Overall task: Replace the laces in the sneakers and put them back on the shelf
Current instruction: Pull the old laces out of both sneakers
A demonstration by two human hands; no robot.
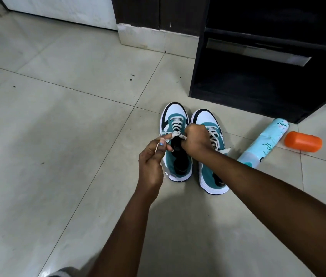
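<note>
At frame centre, both hands, left hand [151,156] and right hand [195,139], pinch the left sneaker's [175,140] white lace [173,135]; uneven pulling could loosen the knot.

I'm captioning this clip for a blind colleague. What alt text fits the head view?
Both hands work a white lace over the left sneaker of a teal, white and black pair on a tiled floor; the left hand pinches one end, the right hand grips near the eyelets. A spray can, an orange cap and a dark shelf lie right.
</note>
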